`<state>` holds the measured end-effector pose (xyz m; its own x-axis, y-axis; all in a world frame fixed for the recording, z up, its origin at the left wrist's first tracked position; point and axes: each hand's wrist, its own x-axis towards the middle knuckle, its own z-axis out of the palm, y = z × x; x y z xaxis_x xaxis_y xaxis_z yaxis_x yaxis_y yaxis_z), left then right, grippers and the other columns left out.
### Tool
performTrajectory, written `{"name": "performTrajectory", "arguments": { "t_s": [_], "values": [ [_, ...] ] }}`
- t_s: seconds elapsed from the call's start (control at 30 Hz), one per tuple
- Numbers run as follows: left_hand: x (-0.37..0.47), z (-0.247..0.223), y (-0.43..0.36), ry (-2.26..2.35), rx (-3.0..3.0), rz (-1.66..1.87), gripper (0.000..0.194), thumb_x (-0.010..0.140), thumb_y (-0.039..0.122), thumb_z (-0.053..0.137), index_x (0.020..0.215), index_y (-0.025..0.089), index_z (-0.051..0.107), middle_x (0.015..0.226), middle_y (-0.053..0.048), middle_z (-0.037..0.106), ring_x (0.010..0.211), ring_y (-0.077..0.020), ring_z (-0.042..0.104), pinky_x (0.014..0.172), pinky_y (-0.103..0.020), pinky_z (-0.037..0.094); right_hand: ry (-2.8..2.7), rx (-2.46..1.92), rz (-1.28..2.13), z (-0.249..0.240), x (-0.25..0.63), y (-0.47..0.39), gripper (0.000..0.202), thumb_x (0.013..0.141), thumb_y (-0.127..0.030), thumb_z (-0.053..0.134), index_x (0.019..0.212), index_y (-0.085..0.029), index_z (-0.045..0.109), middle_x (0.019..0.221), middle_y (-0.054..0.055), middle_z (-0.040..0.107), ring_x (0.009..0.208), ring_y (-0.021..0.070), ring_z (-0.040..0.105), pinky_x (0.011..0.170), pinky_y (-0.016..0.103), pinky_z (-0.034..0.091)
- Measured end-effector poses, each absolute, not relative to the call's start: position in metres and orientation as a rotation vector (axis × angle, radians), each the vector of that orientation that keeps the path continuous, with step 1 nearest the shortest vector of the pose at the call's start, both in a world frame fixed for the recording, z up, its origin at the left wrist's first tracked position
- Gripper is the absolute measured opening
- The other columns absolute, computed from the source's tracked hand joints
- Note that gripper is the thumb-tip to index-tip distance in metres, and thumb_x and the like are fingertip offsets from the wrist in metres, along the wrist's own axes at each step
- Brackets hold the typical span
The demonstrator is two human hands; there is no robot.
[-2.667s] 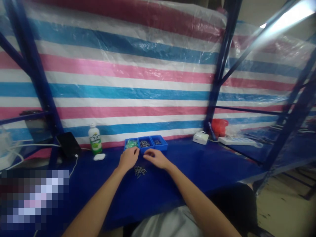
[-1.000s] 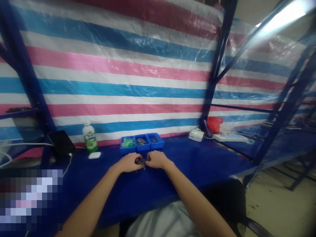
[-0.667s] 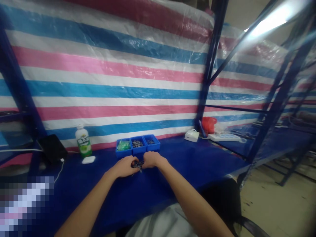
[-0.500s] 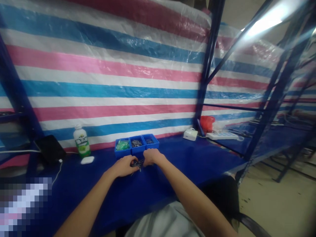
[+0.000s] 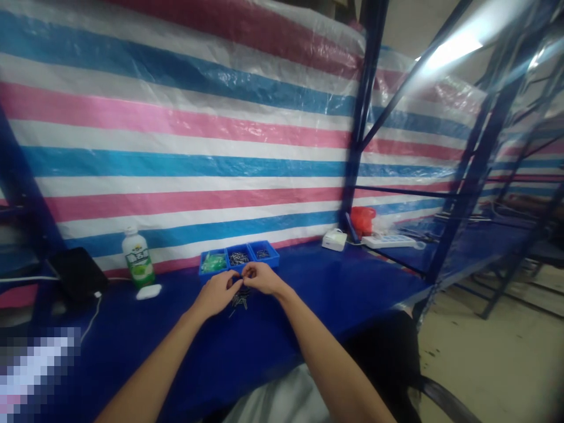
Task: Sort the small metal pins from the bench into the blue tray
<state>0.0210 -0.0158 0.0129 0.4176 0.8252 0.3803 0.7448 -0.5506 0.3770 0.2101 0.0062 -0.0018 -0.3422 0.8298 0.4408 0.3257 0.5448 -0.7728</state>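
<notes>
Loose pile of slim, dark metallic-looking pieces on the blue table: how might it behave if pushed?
The loose pile of slim, dark metallic-looking pieces would probably scatter, since they lie crisscrossed. Their metallic sheen suggests stiffness; their narrow shapes hint that some could roll.

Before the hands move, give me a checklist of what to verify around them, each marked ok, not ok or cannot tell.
1. Both hands in view: ok; left hand and right hand are close together.
2. Table beneath them free of loose items: not ok; slim metal pieces lie piled.
3. Metal piece between the fingers: cannot tell; too small.
4. Blue three-compartment tray level: ok.
5. White-and-green bottle upright: ok.
</notes>
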Motion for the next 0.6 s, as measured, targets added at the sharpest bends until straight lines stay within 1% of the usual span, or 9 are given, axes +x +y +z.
{"name": "performTrajectory", "arguments": {
  "t_s": [0.07,0.13,0.2,0.3,0.5,0.6],
  "values": [
    [0.022,0.011,-0.014,1.388,2.507,0.789,0.028,0.090,0.041,0.049,0.097,0.021,0.067,0.076,-0.001,0.064,0.066,-0.0154,0.056,0.058,-0.025,0.032,-1.874,-0.950,0.674,-0.003,0.206,0.004,0.029,0.072,-0.015,0.059,0.099,-0.017,0.068,0.080,0.001,0.067,0.068,0.0124,0.058,0.064,0.022,0.044],
    [0.022,0.010,-0.014,1.374,2.500,0.773,0.026,0.088,0.041,0.051,0.093,0.021,0.067,0.074,-0.001,0.064,0.064,-0.0149,0.055,0.057,-0.025,0.033,-1.853,-0.955,0.633,-0.002,0.204,0.000,0.032,0.076,-0.015,0.056,0.106,-0.018,0.068,0.085,0.002,0.069,0.072,0.0137,0.059,0.069,0.024,0.046],
    [0.023,0.009,-0.013,1.353,2.499,0.784,0.026,0.087,0.040,0.052,0.092,0.020,0.068,0.074,-0.001,0.064,0.064,-0.0153,0.056,0.058,-0.025,0.034,-1.850,-0.945,0.612,0.000,0.203,-0.004,0.028,0.079,-0.017,0.055,0.103,-0.018,0.070,0.090,0.004,0.071,0.076,0.0150,0.061,0.072,0.025,0.047],
    [0.024,0.009,-0.013,1.316,2.495,0.839,0.029,0.089,0.040,0.050,0.091,0.020,0.069,0.075,-0.002,0.066,0.065,-0.0157,0.056,0.058,-0.026,0.035,-1.813,-0.915,0.624,0.001,0.202,-0.007,0.022,0.081,-0.022,0.057,0.097,-0.017,0.072,0.093,0.005,0.072,0.080,0.0169,0.063,0.076,0.028,0.048],
    [0.024,0.013,-0.012,1.378,2.533,0.846,0.033,0.090,0.039,0.045,0.080,0.018,0.068,0.069,-0.002,0.064,0.063,-0.0158,0.054,0.060,-0.027,0.035,-1.656,-0.816,0.778,-0.006,0.199,0.002,0.021,0.080,-0.029,0.064,0.096,-0.018,0.072,0.094,0.005,0.073,0.088,0.0199,0.066,0.084,0.034,0.050],
    [0.024,0.013,-0.012,1.386,2.560,0.833,0.034,0.091,0.039,0.043,0.076,0.018,0.066,0.065,-0.002,0.062,0.061,-0.0154,0.053,0.060,-0.027,0.033,-1.601,-0.783,0.837,-0.008,0.199,0.005,0.021,0.077,-0.030,0.067,0.093,-0.018,0.072,0.090,0.005,0.073,0.088,0.0204,0.067,0.084,0.035,0.051]
  ]
}}
